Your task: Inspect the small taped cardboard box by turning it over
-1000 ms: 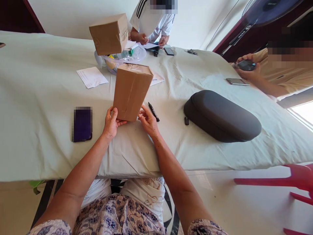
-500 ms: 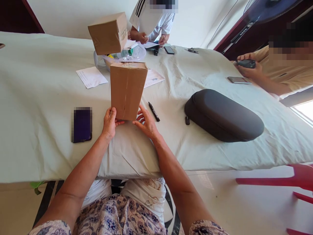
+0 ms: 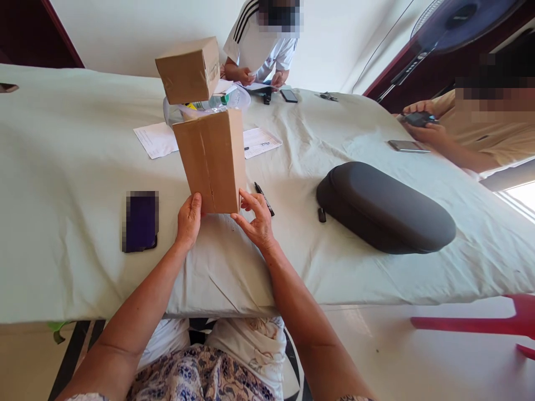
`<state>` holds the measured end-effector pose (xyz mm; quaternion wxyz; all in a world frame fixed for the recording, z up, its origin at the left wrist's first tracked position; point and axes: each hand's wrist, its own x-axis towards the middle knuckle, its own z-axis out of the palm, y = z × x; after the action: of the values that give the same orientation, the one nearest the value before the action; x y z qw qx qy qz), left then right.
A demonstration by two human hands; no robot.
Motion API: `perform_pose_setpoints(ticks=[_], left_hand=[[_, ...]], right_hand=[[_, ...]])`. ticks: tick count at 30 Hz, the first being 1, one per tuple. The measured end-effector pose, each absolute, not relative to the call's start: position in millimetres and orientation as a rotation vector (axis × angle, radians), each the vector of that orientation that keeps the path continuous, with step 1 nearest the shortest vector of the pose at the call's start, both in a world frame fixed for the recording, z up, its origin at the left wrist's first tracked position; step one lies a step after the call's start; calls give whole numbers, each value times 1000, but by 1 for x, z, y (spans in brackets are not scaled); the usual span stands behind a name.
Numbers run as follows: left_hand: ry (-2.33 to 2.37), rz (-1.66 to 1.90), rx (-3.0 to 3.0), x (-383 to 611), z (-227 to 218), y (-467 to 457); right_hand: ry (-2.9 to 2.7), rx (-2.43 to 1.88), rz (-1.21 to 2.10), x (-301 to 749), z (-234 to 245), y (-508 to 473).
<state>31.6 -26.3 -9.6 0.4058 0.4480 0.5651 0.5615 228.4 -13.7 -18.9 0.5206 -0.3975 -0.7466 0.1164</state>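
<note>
Between my hands a brown cardboard box [image 3: 207,164] stands tall, with a seam running down its near face. My left hand [image 3: 189,220] grips its lower left edge, thumb on the near face and the other fingers hidden behind. At the lower right edge, my right hand [image 3: 254,218] closes on the box with its fingers on the side and its thumb near the bottom corner. Just right of that hand lies a black marker [image 3: 264,199], its cap end unclear. Whether the box's base touches the cloth is hard to see.
A second cardboard box [image 3: 184,75] rests on a clear plastic basket [image 3: 238,100] holding a bottle. Papers [image 3: 154,140] lie behind my box. A dark case [image 3: 387,209] sits right, a dark blue pixelated item [image 3: 142,221] left. Two people sit across and at the right.
The box has turned in my hands, so its right side now shows and its top leans left. My head view has shifted slightly upward.
</note>
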Motion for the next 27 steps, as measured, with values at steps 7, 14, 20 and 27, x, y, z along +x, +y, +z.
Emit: perform_pose_setpoints(ticks=[7,14,20,27], left_hand=[[1407,1487,1237,36,-6,-32],[1412,1418,1201,39,-7,-37],[1410,1408,1245,40,-5,-39],[1372,1425,1254,43,2,-41]], right_hand=[[-1759,-915,251,229,-19,-14],[-1743,-868,112,229,-13,-20],[-1765,-897,60,227,-12,-22],[-1757,-842,20,227,-13,-22]])
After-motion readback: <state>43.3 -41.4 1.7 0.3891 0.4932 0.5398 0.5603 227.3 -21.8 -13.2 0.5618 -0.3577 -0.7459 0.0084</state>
